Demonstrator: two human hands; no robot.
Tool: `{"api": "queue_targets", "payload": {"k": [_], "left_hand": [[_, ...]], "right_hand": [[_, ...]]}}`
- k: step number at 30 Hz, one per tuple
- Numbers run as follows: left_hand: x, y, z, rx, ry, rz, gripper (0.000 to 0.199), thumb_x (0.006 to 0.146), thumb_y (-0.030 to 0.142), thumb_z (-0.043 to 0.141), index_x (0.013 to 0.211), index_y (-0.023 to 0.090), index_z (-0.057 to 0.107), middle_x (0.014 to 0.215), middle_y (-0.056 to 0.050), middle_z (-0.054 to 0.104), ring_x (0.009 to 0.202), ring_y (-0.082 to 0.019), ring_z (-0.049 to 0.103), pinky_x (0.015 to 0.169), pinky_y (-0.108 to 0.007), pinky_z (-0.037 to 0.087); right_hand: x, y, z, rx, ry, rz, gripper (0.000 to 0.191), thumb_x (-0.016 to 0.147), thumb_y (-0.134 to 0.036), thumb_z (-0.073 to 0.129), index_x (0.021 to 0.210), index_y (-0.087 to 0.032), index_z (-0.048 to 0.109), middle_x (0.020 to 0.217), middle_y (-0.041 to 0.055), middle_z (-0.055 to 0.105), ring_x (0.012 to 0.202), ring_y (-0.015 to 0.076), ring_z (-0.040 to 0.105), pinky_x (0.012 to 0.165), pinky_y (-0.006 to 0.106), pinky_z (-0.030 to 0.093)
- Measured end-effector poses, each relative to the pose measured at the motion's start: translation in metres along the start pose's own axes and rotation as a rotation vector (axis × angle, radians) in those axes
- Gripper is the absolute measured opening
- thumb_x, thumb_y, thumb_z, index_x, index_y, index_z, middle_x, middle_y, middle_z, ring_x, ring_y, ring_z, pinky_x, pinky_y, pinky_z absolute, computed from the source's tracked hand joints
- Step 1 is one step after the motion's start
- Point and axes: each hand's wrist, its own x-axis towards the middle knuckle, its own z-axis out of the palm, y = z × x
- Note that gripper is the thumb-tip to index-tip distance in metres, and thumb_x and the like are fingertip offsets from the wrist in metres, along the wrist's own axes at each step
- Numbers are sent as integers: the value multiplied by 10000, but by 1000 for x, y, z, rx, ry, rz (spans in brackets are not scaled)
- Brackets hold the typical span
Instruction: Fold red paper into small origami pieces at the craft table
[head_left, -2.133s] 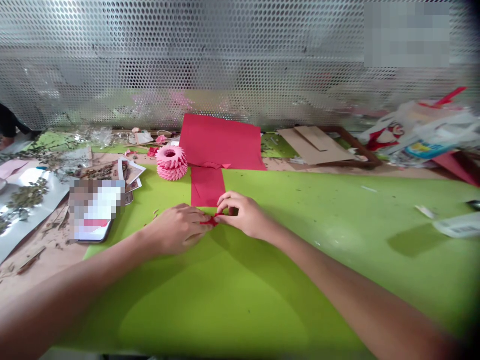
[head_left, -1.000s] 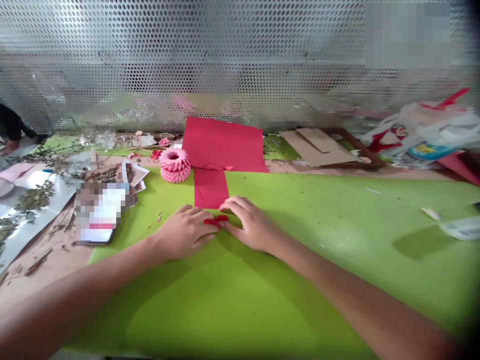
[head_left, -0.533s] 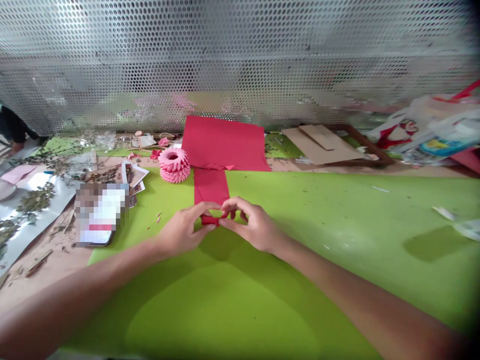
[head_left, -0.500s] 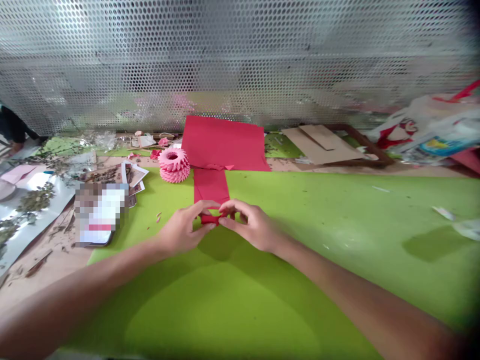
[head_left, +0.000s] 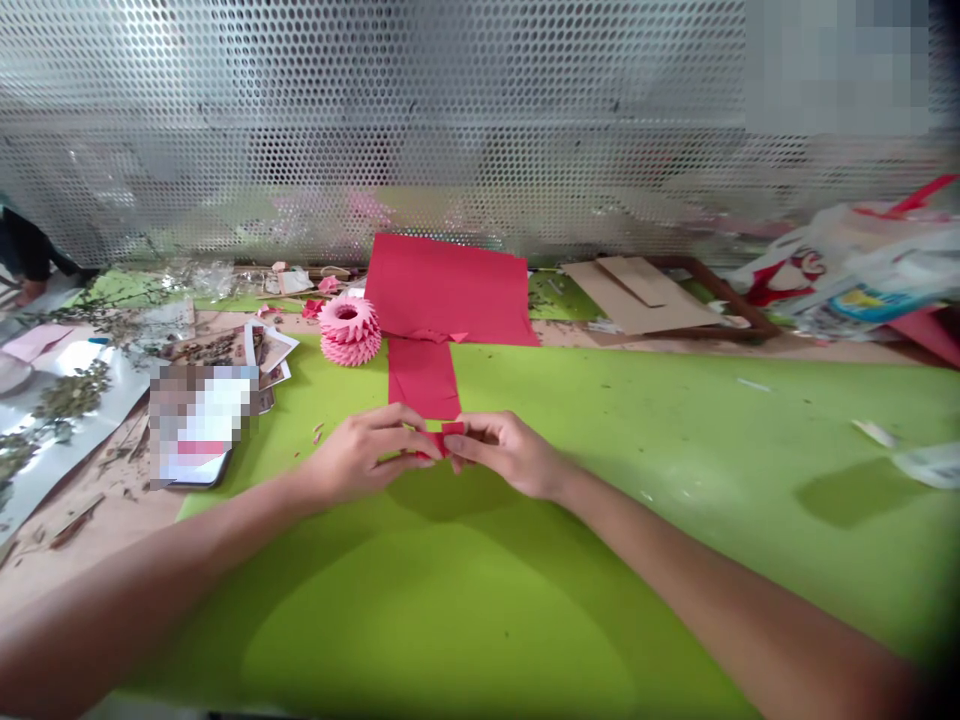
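Along the mat [head_left: 600, 580]'s far edge, a pink coil [head_left: 348, 330] sits just left of a red strip [head_left: 424, 378]. At the strip's near end, the left hand [head_left: 360, 460] and right hand [head_left: 510, 455] both pinch a small folded red piece [head_left: 439, 442] between their fingertips, near the mat's middle. A hard pull could tear it, and a loosened pinch could let the fold spring open, but bare mat gives the hands room toward the right and near edges.

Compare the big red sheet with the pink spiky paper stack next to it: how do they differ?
The red paper sheet lies flat, while the pink paper stack stands up in ringed tiers. The sheet has plain straight edges; the stack bristles with folded points. The sheet is larger and a deeper colour. Both look made of paper.
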Motion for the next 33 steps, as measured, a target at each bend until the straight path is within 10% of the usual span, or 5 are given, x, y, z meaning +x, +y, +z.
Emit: {"api": "queue_targets", "payload": {"k": [8,33], "left_hand": [[6,11,10,-345,51,-511,313,952,464,518,888,158,547,737,3,563,642,-113,518,580,-220,414],[8,17,12,-310,71,-562,352,970,411,448,728,166,520,633,31,506,566,-96,438,545,-215,332]], "right_hand": [[-2,-1,20,36,217,-108,375,879,-538,615,853,-167,658,703,18,630,551,114,495,503,252,371],[-5,-2,26,-183,194,-137,418,966,-499,477,738,-173,606,573,-23,481,521,118,448,508,262,315]]}}
